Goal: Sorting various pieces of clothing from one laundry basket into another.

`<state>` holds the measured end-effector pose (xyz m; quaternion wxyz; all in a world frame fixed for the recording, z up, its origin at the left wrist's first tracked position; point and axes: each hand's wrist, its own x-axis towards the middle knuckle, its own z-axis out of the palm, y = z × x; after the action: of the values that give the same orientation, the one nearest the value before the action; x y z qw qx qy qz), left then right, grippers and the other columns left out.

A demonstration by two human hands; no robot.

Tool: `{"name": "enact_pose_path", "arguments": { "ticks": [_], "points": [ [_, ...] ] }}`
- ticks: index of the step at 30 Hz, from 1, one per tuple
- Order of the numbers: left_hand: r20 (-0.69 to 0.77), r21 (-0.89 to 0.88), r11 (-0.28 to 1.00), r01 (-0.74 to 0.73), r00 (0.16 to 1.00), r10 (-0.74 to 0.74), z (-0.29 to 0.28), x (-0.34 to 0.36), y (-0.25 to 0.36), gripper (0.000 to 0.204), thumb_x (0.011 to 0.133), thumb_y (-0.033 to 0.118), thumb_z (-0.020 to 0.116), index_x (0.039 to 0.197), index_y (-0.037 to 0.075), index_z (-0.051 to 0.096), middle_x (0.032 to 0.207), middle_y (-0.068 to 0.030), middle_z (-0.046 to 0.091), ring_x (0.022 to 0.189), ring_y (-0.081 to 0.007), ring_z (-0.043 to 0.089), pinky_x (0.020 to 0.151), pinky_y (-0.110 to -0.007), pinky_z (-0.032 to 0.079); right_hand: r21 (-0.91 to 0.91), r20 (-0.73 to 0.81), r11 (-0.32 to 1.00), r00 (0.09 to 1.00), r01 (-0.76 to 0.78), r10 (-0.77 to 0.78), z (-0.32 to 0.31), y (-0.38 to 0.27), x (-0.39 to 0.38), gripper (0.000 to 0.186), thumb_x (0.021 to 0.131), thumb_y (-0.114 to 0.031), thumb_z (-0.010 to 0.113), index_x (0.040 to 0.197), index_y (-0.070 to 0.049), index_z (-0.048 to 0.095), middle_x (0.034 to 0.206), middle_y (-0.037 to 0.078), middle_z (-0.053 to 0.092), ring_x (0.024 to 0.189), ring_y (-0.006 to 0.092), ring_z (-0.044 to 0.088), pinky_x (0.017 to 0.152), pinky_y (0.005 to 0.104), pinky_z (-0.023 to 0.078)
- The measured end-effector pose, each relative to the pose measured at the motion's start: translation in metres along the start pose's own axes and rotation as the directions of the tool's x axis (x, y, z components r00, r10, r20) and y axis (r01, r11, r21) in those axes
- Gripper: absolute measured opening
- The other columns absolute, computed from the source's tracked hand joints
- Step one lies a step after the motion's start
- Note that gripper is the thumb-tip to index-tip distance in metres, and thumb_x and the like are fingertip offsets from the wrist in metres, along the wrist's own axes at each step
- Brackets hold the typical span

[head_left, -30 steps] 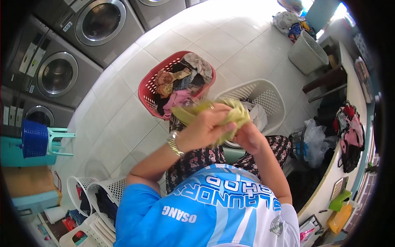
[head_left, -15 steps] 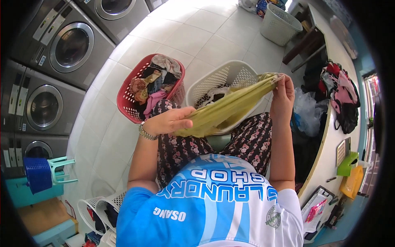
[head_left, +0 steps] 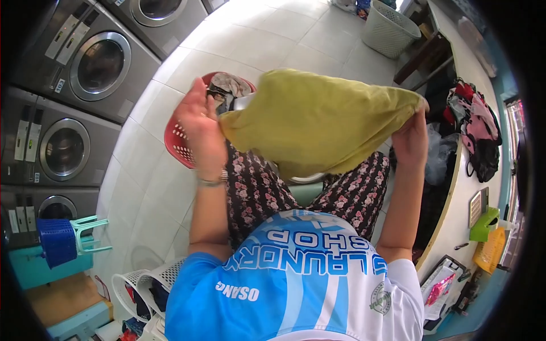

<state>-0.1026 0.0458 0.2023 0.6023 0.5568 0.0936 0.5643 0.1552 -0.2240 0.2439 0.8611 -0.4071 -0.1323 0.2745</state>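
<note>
A yellow-green cloth garment (head_left: 324,116) is spread in the air above my lap, and its exact kind cannot be made out. My right hand (head_left: 410,133) pinches its upper right corner. At the other end my left hand (head_left: 202,128), blurred by motion, is raised with its fingers stretched out beside the cloth's left edge and wears a metal watch. Behind that hand stands a red laundry basket (head_left: 175,139) with mixed clothes (head_left: 230,85). The white basket between my knees is mostly hidden under the garment; only a bit of its rim (head_left: 307,179) shows.
Grey front-loading machines (head_left: 99,65) line the left side. A long table (head_left: 449,199) on the right bears a pile of pink and black clothes (head_left: 478,125). Another pale basket (head_left: 389,31) stands at the far right, white baskets (head_left: 133,292) at the lower left near a blue basket (head_left: 57,241).
The garment, earlier stretched in a narrow slant over the white basket, is now lifted and spread wide. My left hand has risen toward the red basket; my right has moved slightly right.
</note>
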Motion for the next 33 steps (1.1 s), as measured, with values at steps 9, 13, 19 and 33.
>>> {"name": "enact_pose_path", "arguments": {
  "ticks": [9,13,19,33],
  "points": [
    [0.708,0.607,0.62,0.498,0.017,-0.706,0.01,-0.155,-0.066,0.097,0.074,0.024,0.081,0.146,-0.004,0.022,0.149,-0.0209,0.032,0.138,-0.0243,0.03,0.113,-0.034,0.027,-0.172,0.405,0.618,0.517,-0.767,0.754,-0.002,0.087,-0.074,0.088,0.086,-0.076,0.033,0.145,-0.011,0.038,0.14,0.011,0.049,0.126,0.0325,0.049,0.102,0.0513,0.041],
    [0.655,0.677,0.709,0.197,0.278,-0.703,0.018,-0.139,-0.066,0.052,0.082,0.02,0.075,0.127,0.001,0.054,0.116,-0.0103,0.063,0.11,-0.0247,0.059,0.097,-0.034,0.044,0.143,0.543,0.701,0.647,-0.699,0.534,0.006,0.052,-0.066,0.097,0.082,-0.082,0.033,0.148,-0.01,0.032,0.146,0.015,0.04,0.131,0.0367,0.043,0.103,0.0591,0.037],
    [0.342,0.41,0.837,0.363,0.789,-0.51,0.021,-0.101,-0.068,0.024,0.09,0.013,0.064,0.11,0.001,0.061,0.089,-0.0108,0.065,0.088,-0.0128,0.061,0.08,-0.03,0.049,0.449,0.25,0.755,0.879,-0.477,0.406,-0.002,0.036,-0.045,0.094,0.083,-0.075,0.045,0.143,-0.003,0.036,0.141,0.017,0.045,0.127,0.0343,0.047,0.106,0.0509,0.038],
    [0.722,0.616,0.786,-0.053,0.436,-0.537,0.026,-0.049,-0.021,0.018,0.092,0.012,0.059,0.105,0.003,0.068,0.09,-0.0062,0.067,0.085,-0.0154,0.064,0.082,-0.03,0.052,-0.264,0.065,0.881,0.904,-0.393,0.423,-0.091,0.025,-0.04,0.025,0.098,-0.02,0.056,0.11,0.001,0.061,0.098,0.006,0.067,0.089,0.0144,0.064,0.077,0.0291,0.054]
  ]
}}
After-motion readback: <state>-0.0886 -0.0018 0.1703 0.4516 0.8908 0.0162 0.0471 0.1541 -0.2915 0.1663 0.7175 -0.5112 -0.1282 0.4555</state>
